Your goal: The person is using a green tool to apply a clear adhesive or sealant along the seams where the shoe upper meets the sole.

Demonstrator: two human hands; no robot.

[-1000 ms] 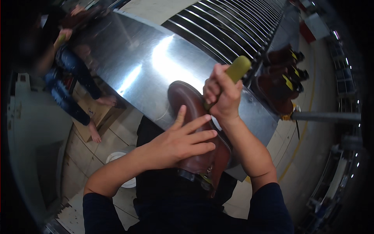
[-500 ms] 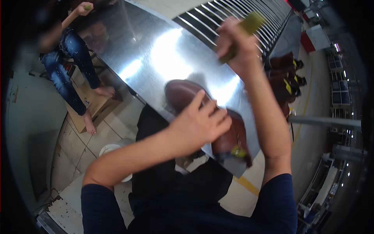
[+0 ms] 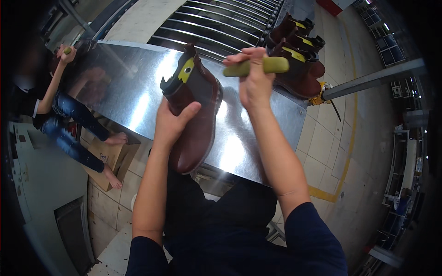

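A brown leather ankle boot [image 3: 189, 139] with a dark side panel and a yellow-green strip at its opening is tilted over the metal table [image 3: 123, 109]. Its toe points toward me and its opening faces away. My left hand [image 3: 172, 120] grips the boot around the shaft, thumb on the upper. To the right of the boot, my right hand [image 3: 255, 85] is raised, closed on a rounded olive-green block [image 3: 275, 65] and apart from the boot. What the block is made of cannot be made out.
Several brown boots [image 3: 294, 69] stand at the table's right end, near a grey metal bar [image 3: 370, 79]. A roller conveyor [image 3: 216, 23] runs beyond the table. At the left a co-worker [image 3: 50, 101] sits, bare feet on a cardboard box [image 3: 113, 177].
The boot has been turned around and lifted, its toe now toward me. My left hand has gone from lying on it to gripping its shaft. My right hand has come lower, toward the left.
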